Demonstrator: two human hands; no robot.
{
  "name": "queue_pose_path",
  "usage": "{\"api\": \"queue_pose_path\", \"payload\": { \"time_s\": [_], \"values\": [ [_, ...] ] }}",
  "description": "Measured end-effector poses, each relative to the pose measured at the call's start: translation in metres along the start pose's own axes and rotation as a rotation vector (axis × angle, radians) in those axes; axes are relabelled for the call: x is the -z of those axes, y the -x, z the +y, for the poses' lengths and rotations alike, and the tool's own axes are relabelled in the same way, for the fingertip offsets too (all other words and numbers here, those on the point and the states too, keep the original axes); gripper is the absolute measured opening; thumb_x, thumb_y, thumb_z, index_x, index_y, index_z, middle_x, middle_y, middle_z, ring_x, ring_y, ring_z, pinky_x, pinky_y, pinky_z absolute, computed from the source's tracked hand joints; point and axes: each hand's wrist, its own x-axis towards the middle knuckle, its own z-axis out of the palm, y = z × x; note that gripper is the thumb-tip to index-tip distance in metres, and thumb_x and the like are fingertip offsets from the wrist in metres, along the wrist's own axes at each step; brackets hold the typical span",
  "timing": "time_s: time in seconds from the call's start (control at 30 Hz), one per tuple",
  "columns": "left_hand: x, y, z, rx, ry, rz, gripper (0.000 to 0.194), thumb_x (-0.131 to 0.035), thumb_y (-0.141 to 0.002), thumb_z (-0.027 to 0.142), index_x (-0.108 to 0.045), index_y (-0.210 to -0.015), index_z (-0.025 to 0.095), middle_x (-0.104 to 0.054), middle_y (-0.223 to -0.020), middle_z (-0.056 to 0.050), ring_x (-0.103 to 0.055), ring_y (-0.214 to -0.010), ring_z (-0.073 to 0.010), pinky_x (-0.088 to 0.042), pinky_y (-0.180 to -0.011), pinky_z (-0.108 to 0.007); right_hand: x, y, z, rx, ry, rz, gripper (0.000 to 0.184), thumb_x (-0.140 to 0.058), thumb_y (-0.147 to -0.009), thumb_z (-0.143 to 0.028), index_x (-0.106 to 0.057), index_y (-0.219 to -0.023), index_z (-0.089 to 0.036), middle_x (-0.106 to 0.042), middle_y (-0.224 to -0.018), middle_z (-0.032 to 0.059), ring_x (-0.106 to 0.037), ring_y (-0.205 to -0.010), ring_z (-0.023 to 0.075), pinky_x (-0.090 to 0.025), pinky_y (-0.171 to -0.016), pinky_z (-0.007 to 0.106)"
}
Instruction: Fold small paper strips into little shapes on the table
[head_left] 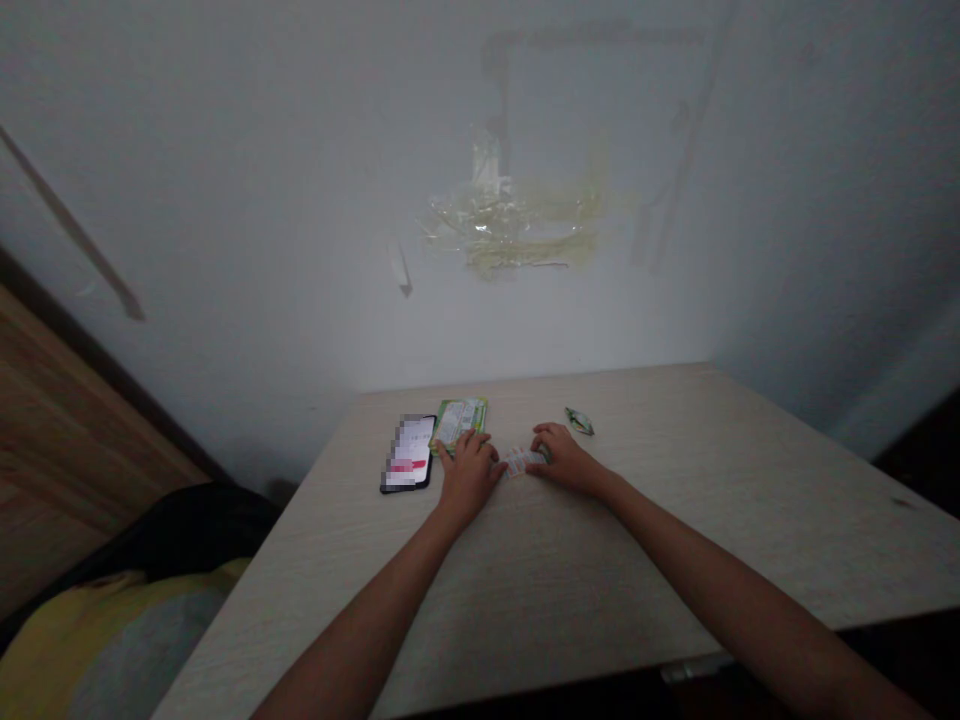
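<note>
Bending loosely, your left hand [470,475] and right hand [568,462] meet opposite ends of a small printed slip [523,462] at the table [570,570]; whether either pinches it, you can't tell. A green packet [458,417] lies by your left.

At left, a smartphone [409,455] (lit up); on the far wall [300,190], clear tape [510,222]; near left, yellow-and-grey cloth [112,640].

Pale wood-grain desk [540,590]. On it: lit phone [409,455] at left, green-and-white packet [460,418] just beside it, small green wrapper [579,420] farther right.
</note>
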Motion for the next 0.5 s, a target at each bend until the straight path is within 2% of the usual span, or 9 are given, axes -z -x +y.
{"api": "queue_pose_path", "payload": {
  "time_s": [0.13, 0.3, 0.5],
  "values": [
    [-0.0002, 0.0006, 0.0001, 0.000, 0.003, -0.010, 0.018, -0.057, -0.089, 0.035, -0.065, -0.102, 0.025, -0.059, -0.132, -0.006, -0.037, -0.136, -0.0304, -0.007, -0.107, -0.078, -0.0004, -0.0004, 0.0000, 0.020, -0.016, 0.018, 0.032, -0.074, -0.076, -0.036, -0.060, -0.097, -0.018, -0.055, -0.121, 0.0145, -0.046, -0.120, 0.0287, -0.038, -0.102, 0.045],
    [-0.0026, 0.0008, -0.0022, -0.015, 0.017, -0.029, 0.019, -0.057, -0.088, 0.033, -0.066, -0.104, 0.028, -0.060, -0.131, -0.004, -0.037, -0.135, -0.0301, -0.007, -0.108, -0.077, -0.0033, -0.0002, 0.0029, 0.032, -0.053, 0.056, 0.030, -0.075, -0.074, -0.033, -0.061, -0.095, -0.018, -0.058, -0.117, 0.0118, -0.050, -0.115, 0.0275, -0.039, -0.100, 0.044],
    [-0.0014, 0.0017, -0.0029, -0.032, 0.051, -0.060, 0.020, -0.056, -0.089, 0.030, -0.066, -0.106, 0.031, -0.060, -0.130, -0.002, -0.036, -0.136, -0.0289, -0.006, -0.108, -0.077, -0.0054, 0.0001, 0.0040, 0.011, -0.076, 0.086, 0.019, -0.072, -0.078, -0.030, -0.064, -0.089, -0.018, -0.059, -0.118, 0.0126, -0.051, -0.117, 0.0256, -0.038, -0.102, 0.043]
  ]
}}
